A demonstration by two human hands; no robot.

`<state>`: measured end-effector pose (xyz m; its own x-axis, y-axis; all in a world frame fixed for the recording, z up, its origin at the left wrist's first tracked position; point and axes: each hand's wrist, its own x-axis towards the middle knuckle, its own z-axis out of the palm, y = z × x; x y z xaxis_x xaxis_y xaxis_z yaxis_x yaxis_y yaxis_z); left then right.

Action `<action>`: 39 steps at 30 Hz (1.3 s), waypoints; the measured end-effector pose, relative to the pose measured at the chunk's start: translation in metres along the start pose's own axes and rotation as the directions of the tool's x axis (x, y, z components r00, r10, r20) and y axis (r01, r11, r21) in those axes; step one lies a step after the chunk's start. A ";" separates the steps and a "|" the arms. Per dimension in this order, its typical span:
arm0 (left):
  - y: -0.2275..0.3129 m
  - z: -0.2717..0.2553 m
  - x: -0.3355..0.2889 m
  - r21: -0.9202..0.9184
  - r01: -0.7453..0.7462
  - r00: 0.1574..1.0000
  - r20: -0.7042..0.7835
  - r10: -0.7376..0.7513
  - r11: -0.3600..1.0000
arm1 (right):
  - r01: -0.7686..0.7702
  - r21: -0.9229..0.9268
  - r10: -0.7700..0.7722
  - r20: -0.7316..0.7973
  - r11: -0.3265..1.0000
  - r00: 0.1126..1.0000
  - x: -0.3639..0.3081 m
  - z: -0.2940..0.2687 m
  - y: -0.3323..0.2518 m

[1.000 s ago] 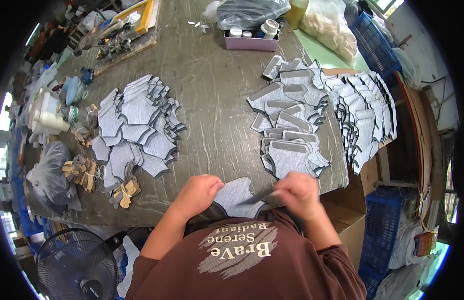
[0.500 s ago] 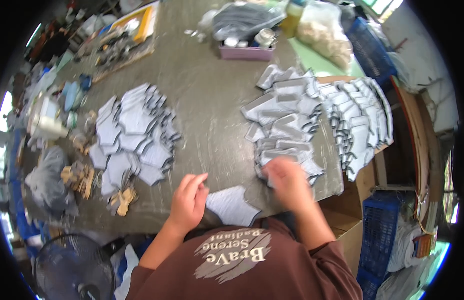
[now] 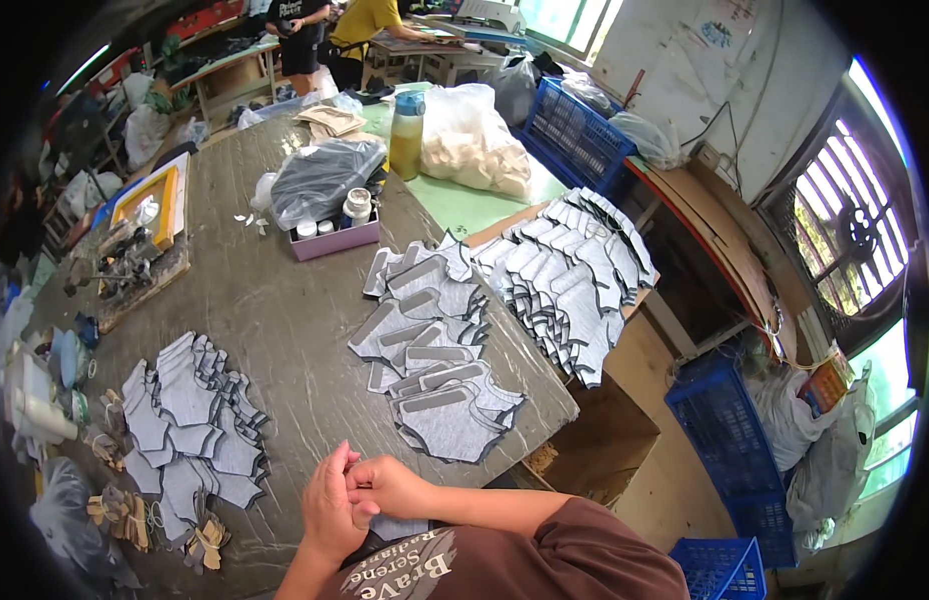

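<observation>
My left hand [image 3: 328, 505] and my right hand [image 3: 393, 486] meet at the table's near edge. The left one's fingers are stretched out. Against its palm side, the right one's fingers are curled; anything between them is hidden. Just below, a grey cloth piece [image 3: 399, 527] lies partly covered by my hands and shirt. Ahead and to the right is an overlapping pile of grey cut cloth pieces [image 3: 455, 425] with dark edges and darker grey strips. A second pile of grey cloth pieces [image 3: 190, 395] lies to the left.
More grey pieces [image 3: 555, 265] lie on a board at the right. A purple box [image 3: 335, 242] holds small jars, near a bottle [image 3: 407, 140] and a bag of beige pieces [image 3: 475, 150]. Blue crates [image 3: 725, 430] stand right of an open carton [image 3: 610, 440]. Two people are in the background.
My right hand has left the right-hand pile and come over to my left hand. The view has tilted up and turned right, bringing the far room and wall fan into sight.
</observation>
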<state>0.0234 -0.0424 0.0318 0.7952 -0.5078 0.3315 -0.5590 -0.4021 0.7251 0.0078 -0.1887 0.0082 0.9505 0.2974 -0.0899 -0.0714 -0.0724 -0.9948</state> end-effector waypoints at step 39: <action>-0.030 -0.020 -0.037 -0.601 0.544 0.698 -0.063 -0.714 0.586 | 0.005 -0.227 -0.226 -0.971 0.974 -0.082 -0.147 -0.193 0.040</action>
<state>0.0157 0.0040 0.0100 0.9686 -0.0189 -0.2479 0.2466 -0.0543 0.9676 -0.0762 -0.4187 -0.0092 0.2316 -0.9321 0.2783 0.0042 -0.2851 -0.9585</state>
